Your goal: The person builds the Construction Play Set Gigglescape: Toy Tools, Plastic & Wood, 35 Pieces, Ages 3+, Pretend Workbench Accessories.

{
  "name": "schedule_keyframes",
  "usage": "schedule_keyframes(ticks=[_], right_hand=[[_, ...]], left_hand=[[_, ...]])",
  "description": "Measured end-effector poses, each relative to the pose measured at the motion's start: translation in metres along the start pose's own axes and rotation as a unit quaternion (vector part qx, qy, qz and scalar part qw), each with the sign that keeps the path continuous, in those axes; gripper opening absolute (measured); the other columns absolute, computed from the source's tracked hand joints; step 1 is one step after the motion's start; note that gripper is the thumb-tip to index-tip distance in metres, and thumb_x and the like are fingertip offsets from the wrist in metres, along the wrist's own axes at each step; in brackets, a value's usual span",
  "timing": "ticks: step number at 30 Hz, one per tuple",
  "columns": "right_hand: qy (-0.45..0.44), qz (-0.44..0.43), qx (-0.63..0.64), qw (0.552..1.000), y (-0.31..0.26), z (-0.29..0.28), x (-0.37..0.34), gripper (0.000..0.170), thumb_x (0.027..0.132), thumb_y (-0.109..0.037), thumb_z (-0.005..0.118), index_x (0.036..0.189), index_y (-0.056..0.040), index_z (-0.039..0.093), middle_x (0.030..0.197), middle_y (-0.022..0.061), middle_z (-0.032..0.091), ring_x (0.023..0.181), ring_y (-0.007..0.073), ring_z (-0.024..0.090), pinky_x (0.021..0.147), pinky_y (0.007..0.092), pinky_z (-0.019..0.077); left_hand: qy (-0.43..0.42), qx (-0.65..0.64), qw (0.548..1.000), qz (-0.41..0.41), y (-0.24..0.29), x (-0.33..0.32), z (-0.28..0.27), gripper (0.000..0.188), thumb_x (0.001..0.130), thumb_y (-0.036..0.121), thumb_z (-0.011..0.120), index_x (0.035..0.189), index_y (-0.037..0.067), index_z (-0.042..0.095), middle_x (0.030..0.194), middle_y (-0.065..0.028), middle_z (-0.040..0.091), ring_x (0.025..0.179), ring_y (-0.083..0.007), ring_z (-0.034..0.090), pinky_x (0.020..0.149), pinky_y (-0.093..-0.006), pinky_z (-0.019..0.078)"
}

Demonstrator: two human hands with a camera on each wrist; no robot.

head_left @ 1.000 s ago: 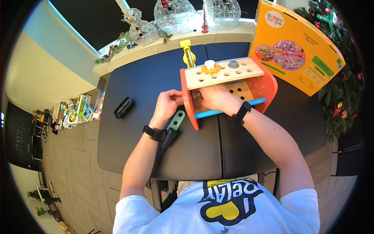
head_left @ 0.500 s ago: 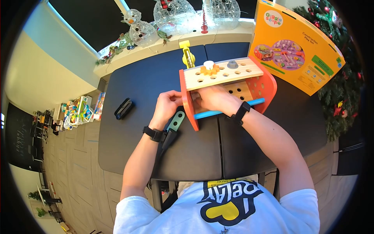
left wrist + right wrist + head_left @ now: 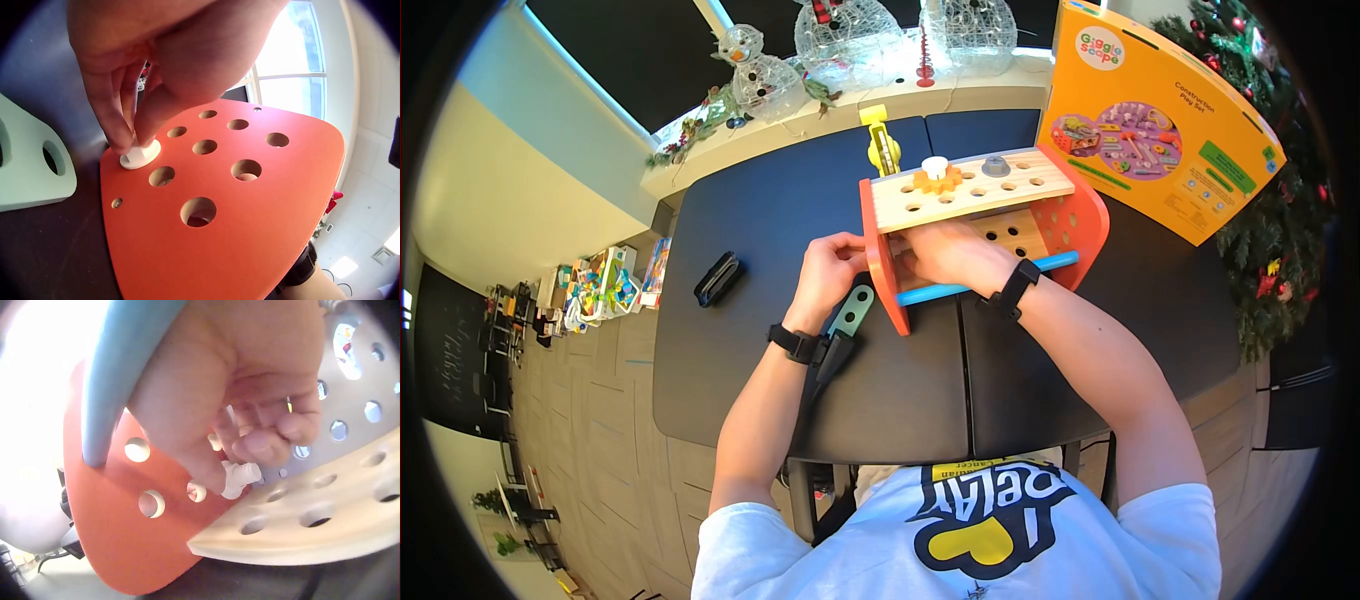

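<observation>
A toy workbench has red side panels (image 3: pixel 880 260), a holed wooden top (image 3: pixel 1000 195) and a blue bar (image 3: pixel 945 292) across its front. Outside the near-left panel, my left hand (image 3: pixel 830 275) pinches the head of a white bolt (image 3: pixel 141 155) seated in a corner hole. My right hand (image 3: pixel 955 252) reaches in under the top. Its thumb and fingers grip a white nut (image 3: pixel 232 481) on the bolt's end, against the panel's inner face. On top stand an orange gear (image 3: pixel 940 180) with a white bolt head and a grey nut (image 3: pixel 996 166).
A green holed strip (image 3: pixel 857 308) lies by my left wrist, a black case (image 3: pixel 719 279) farther left. Behind the workbench stands a yellow toy piece (image 3: pixel 884 148). An orange box (image 3: pixel 1170 120) is upright at the back right, before a decorated tree (image 3: pixel 1260 230).
The workbench has shifted very slightly to the left. Both hands stay at the left panel, with only small finger movements.
</observation>
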State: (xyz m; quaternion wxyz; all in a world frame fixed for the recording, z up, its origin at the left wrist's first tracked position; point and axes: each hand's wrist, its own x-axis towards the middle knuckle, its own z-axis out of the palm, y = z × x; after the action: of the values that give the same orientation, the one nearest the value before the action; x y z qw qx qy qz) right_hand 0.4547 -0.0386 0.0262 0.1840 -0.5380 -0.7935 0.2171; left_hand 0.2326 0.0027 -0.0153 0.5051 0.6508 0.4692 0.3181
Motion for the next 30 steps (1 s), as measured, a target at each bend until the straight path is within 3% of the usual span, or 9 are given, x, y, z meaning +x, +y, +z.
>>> schedule_keyframes(ticks=[9,15,18,19,24,26,27,28,30], right_hand=[[-0.046,0.035,0.047,0.997,0.006,0.004,0.004,0.042,0.091,-0.012,0.070,0.132,-0.0033,0.068,0.128,0.0208,0.071,0.120,0.0383,0.066,0.102,0.0445,0.0535],[-0.001,0.010,0.012,1.000,-0.005,-0.008,-0.003,0.036,0.095,-0.018,0.065,0.127,-0.0027,0.070,0.124,0.0225,0.072,0.113,0.0400,0.068,0.098,0.0463,0.0547],[0.007,-0.042,0.021,0.999,0.004,-0.013,-0.025,0.033,0.097,-0.020,0.063,0.124,-0.0019,0.071,0.117,0.0233,0.073,0.107,0.0414,0.069,0.094,0.0471,0.0558],[0.016,-0.046,0.008,0.999,0.001,-0.019,-0.037,0.032,0.097,-0.022,0.065,0.121,-0.0014,0.071,0.105,0.0223,0.074,0.100,0.0423,0.069,0.088,0.0476,0.0565],[0.183,-0.071,0.070,0.978,-0.018,-0.080,-0.094,0.018,0.094,-0.014,0.069,0.107,-0.0012,0.072,0.097,0.0169,0.071,0.094,0.0359,0.071,0.085,0.0455,0.0559],[0.328,-0.031,-0.016,0.944,-0.011,-0.106,-0.110,0.020,0.093,-0.011,0.071,0.110,-0.0006,0.071,0.103,0.0171,0.070,0.099,0.0336,0.069,0.085,0.0425,0.0554],[0.367,-0.023,-0.064,0.928,0.001,-0.116,-0.112,0.028,0.095,-0.014,0.071,0.119,0.0004,0.068,0.107,0.0176,0.070,0.102,0.0316,0.069,0.085,0.0409,0.0559],[0.405,-0.015,-0.113,0.907,0.015,-0.126,-0.113,0.036,0.097,-0.016,0.071,0.127,0.0013,0.065,0.111,0.0182,0.070,0.105,0.0295,0.069,0.085,0.0393,0.0565],[0.389,0.058,-0.038,0.919,0.077,-0.122,-0.112,0.045,0.102,-0.025,0.067,0.139,-0.0001,0.060,0.119,0.0163,0.071,0.110,0.0240,0.070,0.087,0.0369,0.0573]], left_hand=[[0.000,0.011,1.000,-0.004,0.003,0.000,0.000,0.016,0.095,0.004,0.075,0.109,-0.004,0.075,0.099,-0.0113,0.079,0.092,-0.0163,0.072,0.085,-0.0321,0.0572],[0.001,0.036,0.999,-0.005,0.001,0.000,0.000,0.020,0.097,0.009,0.076,0.112,-0.004,0.074,0.101,-0.0104,0.078,0.091,-0.0166,0.073,0.084,-0.0326,0.0577],[0.005,0.045,0.999,-0.006,-0.003,-0.002,0.001,0.023,0.099,0.013,0.074,0.115,-0.004,0.073,0.104,-0.0109,0.078,0.092,-0.0171,0.075,0.083,-0.0323,0.0584],[0.004,0.050,0.999,-0.010,0.002,-0.005,0.002,0.024,0.101,0.014,0.072,0.116,-0.004,0.072,0.105,-0.0112,0.078,0.092,-0.0174,0.075,0.083,-0.0320,0.0586],[0.004,-0.007,0.997,-0.079,0.026,-0.012,0.002,0.043,0.109,0.035,0.060,0.127,-0.002,0.069,0.111,-0.0136,0.077,0.098,-0.0200,0.075,0.085,-0.0319,0.0601],[-0.015,-0.071,0.992,-0.106,0.050,-0.017,0.000,0.055,0.111,0.048,0.054,0.133,-0.001,0.067,0.114,-0.0147,0.077,0.100,-0.0219,0.075,0.086,-0.0327,0.0606],[-0.043,-0.048,0.990,-0.124,0.058,-0.018,-0.002,0.071,0.109,0.062,0.045,0.142,0.002,0.063,0.128,-0.0168,0.073,0.108,-0.0264,0.074,0.089,-0.0379,0.0612],[-0.057,-0.054,0.988,-0.131,0.069,-0.021,-0.002,0.074,0.109,0.065,0.044,0.143,0.002,0.062,0.132,-0.0169,0.071,0.112,-0.0278,0.072,0.090,-0.0394,0.0611],[-0.086,-0.065,0.984,-0.143,0.087,-0.026,-0.001,0.079,0.108,0.069,0.041,0.146,0.002,0.060,0.140,-0.0170,0.066,0.119,-0.0304,0.069,0.091,-0.0425,0.0610]])
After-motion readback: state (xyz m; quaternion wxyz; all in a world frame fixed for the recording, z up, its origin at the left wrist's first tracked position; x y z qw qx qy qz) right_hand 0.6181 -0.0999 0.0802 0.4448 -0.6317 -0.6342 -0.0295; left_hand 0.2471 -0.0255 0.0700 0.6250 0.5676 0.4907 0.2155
